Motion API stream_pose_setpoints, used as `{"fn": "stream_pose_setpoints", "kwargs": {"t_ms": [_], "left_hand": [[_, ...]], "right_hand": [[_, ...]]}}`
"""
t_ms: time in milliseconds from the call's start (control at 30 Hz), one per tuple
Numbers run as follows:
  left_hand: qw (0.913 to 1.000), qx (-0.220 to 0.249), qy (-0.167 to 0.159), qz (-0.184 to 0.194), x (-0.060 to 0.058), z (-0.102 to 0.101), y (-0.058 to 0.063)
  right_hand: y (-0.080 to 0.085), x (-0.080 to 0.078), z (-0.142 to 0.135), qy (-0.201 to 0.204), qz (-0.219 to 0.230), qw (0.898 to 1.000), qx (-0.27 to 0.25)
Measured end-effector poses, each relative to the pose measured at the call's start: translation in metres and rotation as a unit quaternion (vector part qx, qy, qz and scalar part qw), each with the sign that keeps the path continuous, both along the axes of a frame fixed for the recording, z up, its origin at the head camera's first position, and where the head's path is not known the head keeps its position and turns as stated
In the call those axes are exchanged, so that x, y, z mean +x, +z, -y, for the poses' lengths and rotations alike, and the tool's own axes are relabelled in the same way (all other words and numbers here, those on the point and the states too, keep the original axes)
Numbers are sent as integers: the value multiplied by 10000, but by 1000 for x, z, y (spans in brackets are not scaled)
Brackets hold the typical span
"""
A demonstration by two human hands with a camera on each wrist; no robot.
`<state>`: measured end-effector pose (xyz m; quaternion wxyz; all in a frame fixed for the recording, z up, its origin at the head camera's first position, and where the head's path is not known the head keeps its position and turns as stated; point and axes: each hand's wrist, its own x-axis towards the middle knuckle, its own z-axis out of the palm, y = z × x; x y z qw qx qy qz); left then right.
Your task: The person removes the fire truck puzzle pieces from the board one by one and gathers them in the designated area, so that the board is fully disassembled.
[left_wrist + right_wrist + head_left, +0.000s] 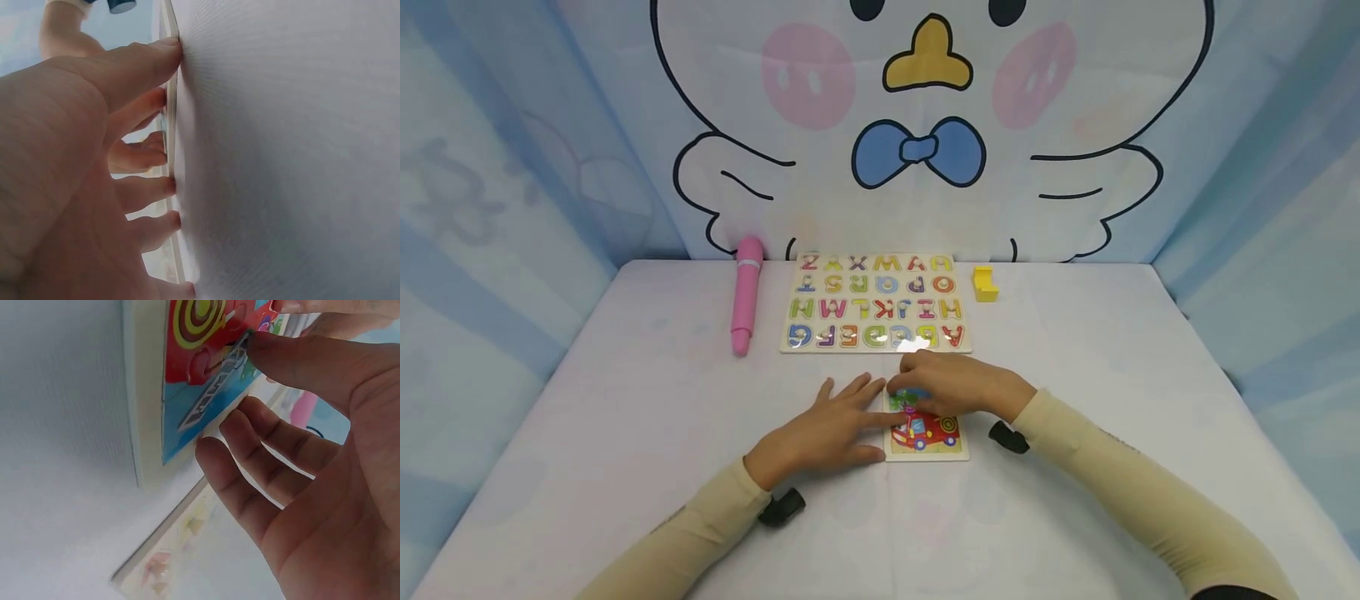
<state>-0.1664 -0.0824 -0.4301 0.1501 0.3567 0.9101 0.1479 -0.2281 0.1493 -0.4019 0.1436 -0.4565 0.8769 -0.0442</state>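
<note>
A small jigsaw puzzle (925, 447) with a red vehicle picture lies flat on the table, its lower part uncovered. My left hand (827, 429) spreads its fingers along the puzzle's left side. One finger reaches over the picture, and the thumb touches the board's edge (172, 125). From the far side my right hand (958, 383) curls over the puzzle. Its thumb (281, 359) rests on the picture (219, 387), while its other fingers (219, 462) bend at the far edge. The puzzle's top part is mostly hidden under that hand.
Behind the puzzle lies an alphabet board (876, 321) with colourful letters, close to the right hand. A pink pen-shaped stick (747, 296) is to its left, and a small yellow block (984, 285) to its right. A printed cloth backdrop (917, 217) rises behind the white table (647, 400).
</note>
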Motion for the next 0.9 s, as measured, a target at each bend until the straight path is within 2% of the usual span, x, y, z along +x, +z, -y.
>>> {"fn": "stream_pose_setpoints", "kwargs": {"t_ms": [267,500,900], "left_hand": [[9999,-85,-7,52,-1,-1,-2],[9998,-128,-68,105,-2,2,-2],[9993,-176,-177,269,-3,4,-1]], "right_hand": [[5,0,5,417,-407,9975,405],[8,0,9,923,-1075,9879,637],[10,0,21,1178,-1625,9725,1182]]}}
